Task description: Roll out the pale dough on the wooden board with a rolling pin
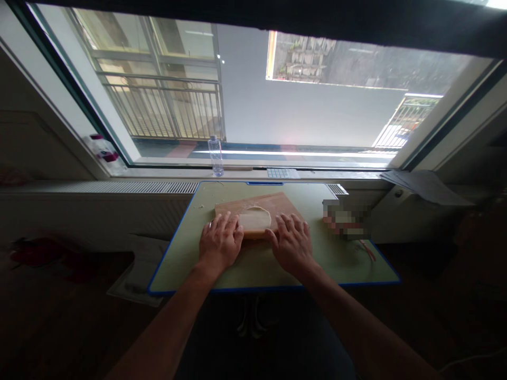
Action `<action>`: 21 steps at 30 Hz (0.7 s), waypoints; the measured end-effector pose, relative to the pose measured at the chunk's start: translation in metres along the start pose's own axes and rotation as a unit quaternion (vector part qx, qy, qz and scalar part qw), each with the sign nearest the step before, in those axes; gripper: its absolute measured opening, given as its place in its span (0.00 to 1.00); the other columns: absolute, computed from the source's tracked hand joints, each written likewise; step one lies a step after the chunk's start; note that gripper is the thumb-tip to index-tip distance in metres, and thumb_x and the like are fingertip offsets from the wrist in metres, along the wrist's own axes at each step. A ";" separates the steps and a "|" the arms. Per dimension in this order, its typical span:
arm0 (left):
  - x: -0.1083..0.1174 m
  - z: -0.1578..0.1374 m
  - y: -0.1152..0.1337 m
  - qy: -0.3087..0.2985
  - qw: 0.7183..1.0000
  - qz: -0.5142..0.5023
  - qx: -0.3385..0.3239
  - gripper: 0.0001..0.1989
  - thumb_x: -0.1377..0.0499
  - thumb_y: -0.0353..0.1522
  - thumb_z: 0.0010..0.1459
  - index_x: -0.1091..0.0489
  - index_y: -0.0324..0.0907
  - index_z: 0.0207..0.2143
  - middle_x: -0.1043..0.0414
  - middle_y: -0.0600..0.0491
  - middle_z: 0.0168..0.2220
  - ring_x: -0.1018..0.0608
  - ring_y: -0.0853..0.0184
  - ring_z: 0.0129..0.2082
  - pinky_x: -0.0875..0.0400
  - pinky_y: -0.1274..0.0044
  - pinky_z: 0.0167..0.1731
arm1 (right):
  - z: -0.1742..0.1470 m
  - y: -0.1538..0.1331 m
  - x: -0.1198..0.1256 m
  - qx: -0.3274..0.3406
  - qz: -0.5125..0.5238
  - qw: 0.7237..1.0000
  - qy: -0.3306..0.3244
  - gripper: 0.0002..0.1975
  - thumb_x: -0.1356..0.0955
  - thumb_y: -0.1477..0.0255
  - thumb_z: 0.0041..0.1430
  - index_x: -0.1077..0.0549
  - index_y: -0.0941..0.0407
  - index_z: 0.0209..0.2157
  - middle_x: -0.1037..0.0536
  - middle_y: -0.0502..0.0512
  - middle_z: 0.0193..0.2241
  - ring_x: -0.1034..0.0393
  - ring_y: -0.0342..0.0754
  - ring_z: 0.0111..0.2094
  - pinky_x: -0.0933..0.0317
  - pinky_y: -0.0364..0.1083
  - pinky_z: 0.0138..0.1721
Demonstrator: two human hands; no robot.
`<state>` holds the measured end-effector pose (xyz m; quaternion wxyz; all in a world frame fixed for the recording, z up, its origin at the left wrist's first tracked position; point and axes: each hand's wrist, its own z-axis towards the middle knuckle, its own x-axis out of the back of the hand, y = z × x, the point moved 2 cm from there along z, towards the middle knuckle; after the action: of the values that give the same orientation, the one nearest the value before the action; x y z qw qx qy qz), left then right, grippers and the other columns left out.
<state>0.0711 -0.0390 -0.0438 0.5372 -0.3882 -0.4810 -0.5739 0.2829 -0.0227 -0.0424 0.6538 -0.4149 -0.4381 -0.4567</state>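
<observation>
A flat, pale sheet of dough with a rounded far edge lies on a wooden board. Across its near side runs a light wooden bar, which looks like a rolling pin; its ends are hidden under my hands. My left hand covers the left end, fingers bent forward over it and thumb turned inward. Over the right end sits my right hand, its fingers slightly apart and its thumb pointing at the other. Both hands press from above, and their palms are out of sight.
The board rests on a small green table with a blue rim. Something blurred out lies at its right side. A clear bottle stands on the windowsill, another bottle to its left. Papers lie at the right.
</observation>
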 end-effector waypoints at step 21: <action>0.005 0.027 -0.001 -0.063 0.998 0.000 0.027 0.31 0.56 0.45 0.75 0.34 0.53 0.74 0.42 0.49 0.78 0.40 0.51 0.78 0.45 0.50 0.74 | 0.025 0.000 0.001 0.001 0.001 0.999 -0.046 0.35 0.46 0.51 0.80 0.33 0.56 0.74 0.35 0.63 0.75 0.49 0.63 0.77 0.58 0.66 0.75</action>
<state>0.0682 -0.0143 -0.0332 0.5163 -0.4087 -0.5290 -0.5354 0.2781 0.0005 -0.0351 0.6335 -0.4354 -0.4679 -0.4361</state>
